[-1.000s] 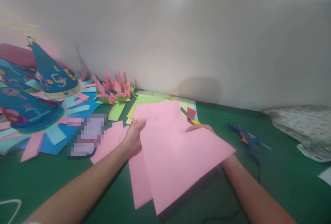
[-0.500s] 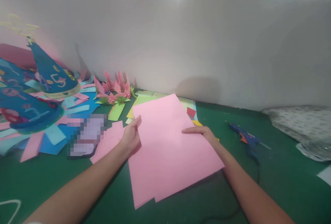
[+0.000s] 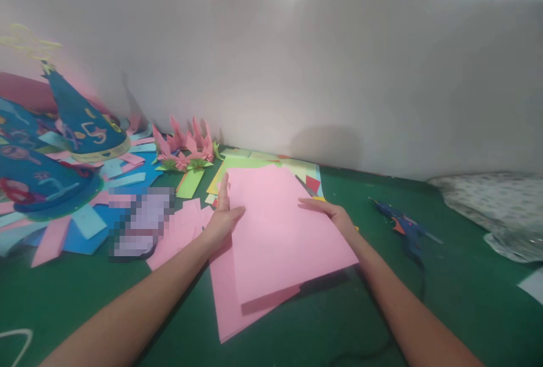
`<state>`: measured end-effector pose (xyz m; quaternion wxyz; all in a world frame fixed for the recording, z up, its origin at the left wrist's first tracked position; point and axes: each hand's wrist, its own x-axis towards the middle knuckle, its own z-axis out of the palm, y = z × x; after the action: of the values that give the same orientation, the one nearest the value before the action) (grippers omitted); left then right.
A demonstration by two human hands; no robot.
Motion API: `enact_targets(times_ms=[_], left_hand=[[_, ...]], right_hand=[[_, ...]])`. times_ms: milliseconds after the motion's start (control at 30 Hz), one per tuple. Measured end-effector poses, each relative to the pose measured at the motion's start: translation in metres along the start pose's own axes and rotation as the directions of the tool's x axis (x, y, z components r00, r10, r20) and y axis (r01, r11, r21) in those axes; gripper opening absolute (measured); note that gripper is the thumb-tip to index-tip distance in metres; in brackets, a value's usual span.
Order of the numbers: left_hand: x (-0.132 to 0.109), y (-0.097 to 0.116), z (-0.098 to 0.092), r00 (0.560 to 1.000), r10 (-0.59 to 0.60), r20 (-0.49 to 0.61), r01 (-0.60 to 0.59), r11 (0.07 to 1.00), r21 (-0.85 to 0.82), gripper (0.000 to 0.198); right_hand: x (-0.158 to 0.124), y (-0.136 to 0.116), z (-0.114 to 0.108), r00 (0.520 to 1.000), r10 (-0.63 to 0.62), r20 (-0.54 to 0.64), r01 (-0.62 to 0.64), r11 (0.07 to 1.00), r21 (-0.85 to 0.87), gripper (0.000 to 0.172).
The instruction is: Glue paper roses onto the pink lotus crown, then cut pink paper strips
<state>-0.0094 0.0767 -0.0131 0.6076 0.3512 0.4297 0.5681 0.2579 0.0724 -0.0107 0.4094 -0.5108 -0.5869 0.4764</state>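
Note:
A pink sheet of paper [image 3: 288,237] is held tilted just above the table, between my two hands. My left hand [image 3: 223,217] grips its left edge, thumb on top and fingers at the side. On the right edge, my right hand [image 3: 335,214] has its index finger lying over the top and the other fingers hidden beneath. Another pink sheet [image 3: 224,310] lies under the held one on the green table, its lower left part showing. Beyond the sheets, scissors [image 3: 306,187] are partly hidden, with a blade and a bit of yellow handle visible.
Blue cone hats [image 3: 80,118] and a pink paper crown [image 3: 186,143] stand at the left. A blurred-out phone [image 3: 146,223] lies near pink paper pieces [image 3: 182,231]. A blue glue gun [image 3: 403,223] with a cord rests at the right, before a patterned cloth [image 3: 487,203].
The upper pink sheet has been lifted and shifted off the lower one, uncovering more of it. My left hand has moved slightly right, its thumb now over the sheet. The scissor blade has come into view.

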Motion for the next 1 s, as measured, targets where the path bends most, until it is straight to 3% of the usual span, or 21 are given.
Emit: enact_targets(times_ms=[100,333,467,567,700,800,867,1000], left_hand=[[0.001,0.001,-0.002,1.000,-0.014,0.020,0.014,1.000,0.009,0.072],[0.006,0.009,-0.005,0.995,-0.056,-0.088,0.054,0.998,-0.025,0.059],[0.006,0.012,-0.003,0.996,-0.032,-0.084,0.028,0.998,-0.050,0.040],[0.004,0.011,0.000,0.998,-0.061,0.006,0.061,0.983,-0.176,0.029],[0.001,0.007,0.004,0.982,-0.144,0.123,0.173,0.947,-0.272,0.030],[0.000,0.005,0.005,0.966,-0.161,0.201,0.215,0.933,-0.289,0.046],[0.000,0.006,0.006,0.972,-0.118,0.204,0.175,0.941,-0.291,0.055],[-0.002,0.009,0.004,0.994,-0.004,0.112,0.034,0.964,-0.264,0.053]], right_hand=[[0.000,0.006,-0.002,0.998,0.015,0.066,-0.011,0.998,-0.054,0.032],[0.005,0.010,-0.003,0.995,0.028,0.095,-0.023,0.998,-0.051,0.028],[0.011,0.004,-0.006,0.999,0.044,-0.014,-0.045,0.997,-0.059,0.023],[0.010,0.004,-0.004,0.996,0.042,-0.084,-0.045,0.998,-0.033,0.029],[0.008,0.011,-0.001,0.980,0.075,-0.184,-0.068,0.997,0.042,0.040],[0.009,0.013,-0.001,0.974,0.051,-0.222,-0.025,0.993,0.119,0.043],[0.010,0.012,-0.002,0.971,0.042,-0.235,-0.004,0.987,0.162,0.044],[0.008,0.006,-0.002,0.976,0.074,-0.204,-0.044,0.988,0.149,0.043]])
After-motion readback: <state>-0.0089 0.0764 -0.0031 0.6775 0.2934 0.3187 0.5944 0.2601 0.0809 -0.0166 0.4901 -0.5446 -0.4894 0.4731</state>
